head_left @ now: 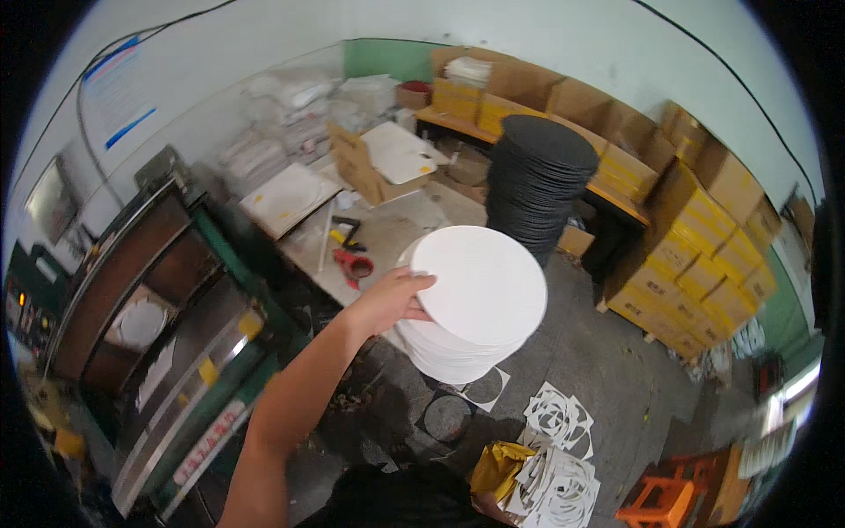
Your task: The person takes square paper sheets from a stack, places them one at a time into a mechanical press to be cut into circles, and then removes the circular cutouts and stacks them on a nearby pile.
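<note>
My left hand (398,297) pinches the left edge of a white round disc (482,283), thumb on top and fingers underneath. The disc lies tilted over a tall stack of similar white discs (458,361); I cannot tell whether it touches the stack. My right hand does not show. Just behind the white stack stands a tall column of black round discs (537,189). A red tape dispenser (354,267) lies on the worktable (396,220) close to my left hand.
A green machine (211,414) with a dark opening stands at left, a white disc inside it. Cardboard boxes (695,273) are piled at right and along the back bench. White cut-out scraps (554,480) and a yellow bag (500,466) lie low in front, near an orange stool (660,502).
</note>
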Available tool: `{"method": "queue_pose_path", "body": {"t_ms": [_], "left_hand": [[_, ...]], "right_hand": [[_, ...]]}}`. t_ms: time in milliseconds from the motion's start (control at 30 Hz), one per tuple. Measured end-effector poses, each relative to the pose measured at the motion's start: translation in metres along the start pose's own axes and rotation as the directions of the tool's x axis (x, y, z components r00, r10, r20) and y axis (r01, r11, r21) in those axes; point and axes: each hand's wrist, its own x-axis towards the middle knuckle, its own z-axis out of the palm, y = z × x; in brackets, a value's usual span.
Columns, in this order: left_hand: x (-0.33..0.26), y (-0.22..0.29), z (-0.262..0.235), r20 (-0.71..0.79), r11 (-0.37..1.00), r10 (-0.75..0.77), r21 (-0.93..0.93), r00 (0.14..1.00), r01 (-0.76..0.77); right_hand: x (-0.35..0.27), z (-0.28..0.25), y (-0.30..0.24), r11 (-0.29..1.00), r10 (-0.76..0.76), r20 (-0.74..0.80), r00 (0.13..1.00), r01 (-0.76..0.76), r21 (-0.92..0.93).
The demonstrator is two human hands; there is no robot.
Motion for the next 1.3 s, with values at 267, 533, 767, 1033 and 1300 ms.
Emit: {"method": "queue_pose_path", "body": {"t_ms": [267, 533, 767, 1033, 1300], "left_hand": [[-0.169, 0.019, -0.082, -0.245, 0.826, 0.434, 0.492, 0.867, -0.275], [-0.447, -0.459, -0.222, -0.888, 0.661, -0.445, -0.410, 0.112, -0.629], [-0.822, -0.682, -0.084, -0.163, 0.903, -0.428, -0.104, -0.889, -0.416], [-0.921, -0.679, -0.077, -0.029, 0.868, -0.380, -0.358, -0.925, -0.345], [-0.951, -0.698, -0.066, -0.104, 0.659, -0.682, 0.340, -0.724, -0.671]], "right_hand": [[0.099, -0.073, -0.158, 0.965, -0.262, -0.014, 0.965, 0.262, -0.030], [0.056, -0.069, -0.289, 0.970, -0.206, 0.347, 0.915, 0.239, -0.054], [-0.022, 0.055, -0.378, 0.814, -0.150, 0.524, 0.838, 0.405, -0.416], [-0.090, 0.147, -0.466, 0.638, -0.334, 0.581, 0.742, 0.632, -0.441], [-0.083, 0.174, -0.441, 0.638, -0.245, 0.668, 0.702, 0.636, -0.434]]}}
